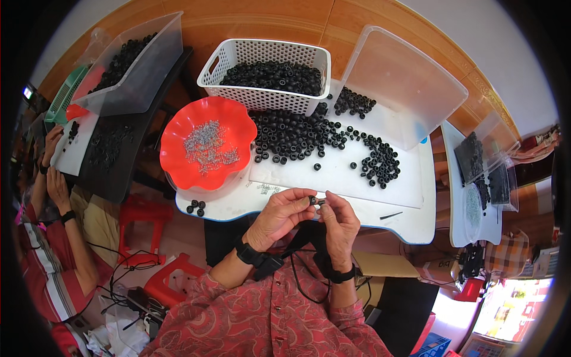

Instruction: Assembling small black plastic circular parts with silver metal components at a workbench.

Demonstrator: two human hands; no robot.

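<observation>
Just over the table's front edge, my two hands meet with fingertips nearly touching. My left hand [281, 215] pinches a small black cap-like part [312, 200] between thumb and fingers. Against its right side, my right hand [338, 221] pinches a tiny metallic piece [322, 202], mostly covered by the fingertips. Beyond the hands, a heap of black ring-shaped parts [285, 135] spreads over a white board [285, 175]. To the left, a red wavy-rimmed bowl [171, 132] holds many small silvery metal pieces [209, 143].
Behind the heap stands a white perforated basket [262, 98] of black parts. A clear plastic bin [404, 83] lies tipped at the back right. A thin dark rod [391, 215] rests near the front right edge. At another table on the left, a person's hands [57, 187] work.
</observation>
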